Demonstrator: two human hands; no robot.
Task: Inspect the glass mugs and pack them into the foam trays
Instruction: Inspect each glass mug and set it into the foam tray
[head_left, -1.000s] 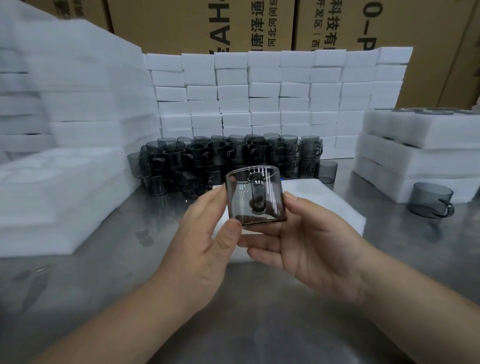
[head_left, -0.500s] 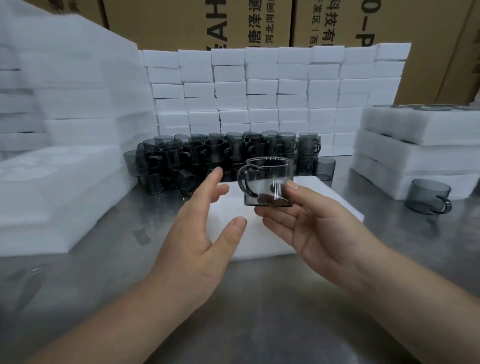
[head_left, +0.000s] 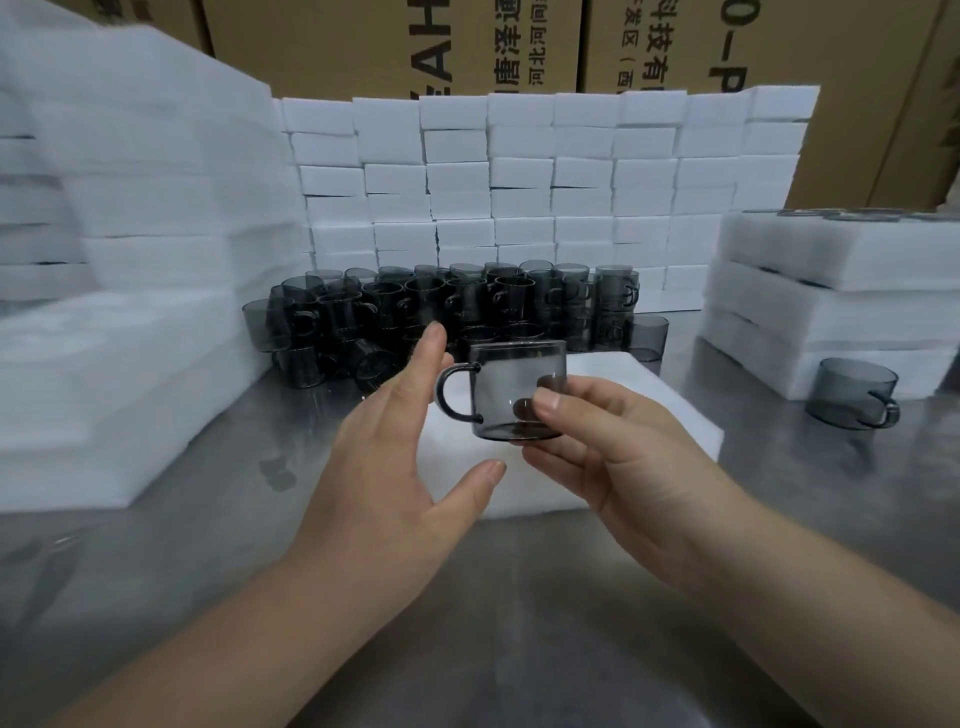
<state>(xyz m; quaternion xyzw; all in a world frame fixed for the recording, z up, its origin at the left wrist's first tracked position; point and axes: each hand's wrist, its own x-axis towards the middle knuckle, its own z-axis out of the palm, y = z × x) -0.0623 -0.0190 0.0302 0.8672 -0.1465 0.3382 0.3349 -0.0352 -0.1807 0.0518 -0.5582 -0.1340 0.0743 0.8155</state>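
cardboard boxes (head_left: 363, 41) | print: "AH" | "河北河间" | "有" | "–P"

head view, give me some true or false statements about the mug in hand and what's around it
1. The right hand holds the grey glass mug upright. True.
2. The mug's handle points to the person's right. False: it points left, toward the left hand.
3. The left hand grips the mug. False: its fingers are straight and it holds nothing.
4. A single mug stands alone on the steel table beside the foam tray stack on the right. True.
5. The crowd of mugs at the back is packed in foam. False: it sits loose on the table, in front of a wall of foam blocks.
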